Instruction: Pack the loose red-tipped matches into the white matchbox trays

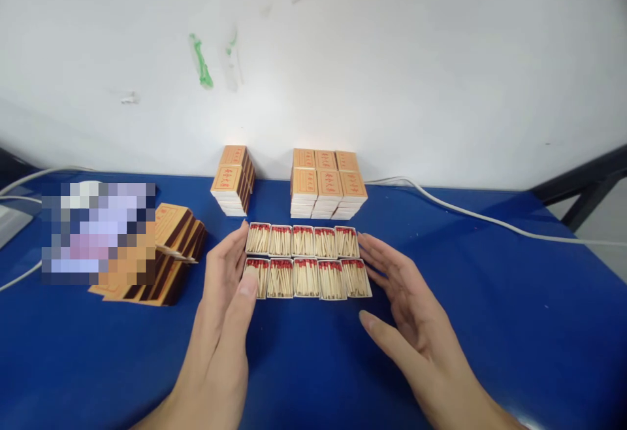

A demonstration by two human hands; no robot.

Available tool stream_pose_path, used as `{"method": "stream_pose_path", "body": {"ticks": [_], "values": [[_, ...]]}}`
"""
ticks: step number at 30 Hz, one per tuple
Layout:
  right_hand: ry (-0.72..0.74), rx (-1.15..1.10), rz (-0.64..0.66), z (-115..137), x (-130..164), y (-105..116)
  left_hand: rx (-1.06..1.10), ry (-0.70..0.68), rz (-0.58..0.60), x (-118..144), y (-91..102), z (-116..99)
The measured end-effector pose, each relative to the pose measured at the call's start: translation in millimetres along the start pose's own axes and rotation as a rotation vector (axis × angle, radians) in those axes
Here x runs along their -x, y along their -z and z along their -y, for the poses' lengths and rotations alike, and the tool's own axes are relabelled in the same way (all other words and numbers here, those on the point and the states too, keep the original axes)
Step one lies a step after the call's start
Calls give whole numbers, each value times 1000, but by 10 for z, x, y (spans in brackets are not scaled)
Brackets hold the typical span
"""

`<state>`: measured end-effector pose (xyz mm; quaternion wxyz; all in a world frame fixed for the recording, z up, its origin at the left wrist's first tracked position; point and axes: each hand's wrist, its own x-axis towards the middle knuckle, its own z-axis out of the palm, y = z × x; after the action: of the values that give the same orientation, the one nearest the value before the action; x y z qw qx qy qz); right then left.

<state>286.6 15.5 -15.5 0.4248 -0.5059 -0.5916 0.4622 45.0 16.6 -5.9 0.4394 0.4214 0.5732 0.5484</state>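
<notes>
Two rows of matchbox trays [306,278] lie side by side on the blue table, each filled with red-tipped matches. My left hand [223,306] is along the left end of the rows, fingers stretched out, its thumb over the near left tray. At the right end is my right hand [416,312], fingers spread, fingertips at the trays' edge and thumb apart from them. Neither hand is closed around a tray. Behind the rows stand a wide stack of orange matchboxes [328,183] and a narrower matchbox stack [229,178].
Flat orange matchbox sleeves [171,227] lie in leaning piles at the left, beside a pixelated patch that hides what is there. A white cable [455,213] runs across the table's right side. A white wall [392,77] with green marks closes off the back.
</notes>
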Motion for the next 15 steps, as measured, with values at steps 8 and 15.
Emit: {"method": "stream_pose_path", "body": {"ticks": [8,15], "values": [[20,48,14,-56,-16,54,-208,-117,62,33,66,17],[1,144,-41,-115,11,125,-622,-771,-18,6,123,-130]]}}
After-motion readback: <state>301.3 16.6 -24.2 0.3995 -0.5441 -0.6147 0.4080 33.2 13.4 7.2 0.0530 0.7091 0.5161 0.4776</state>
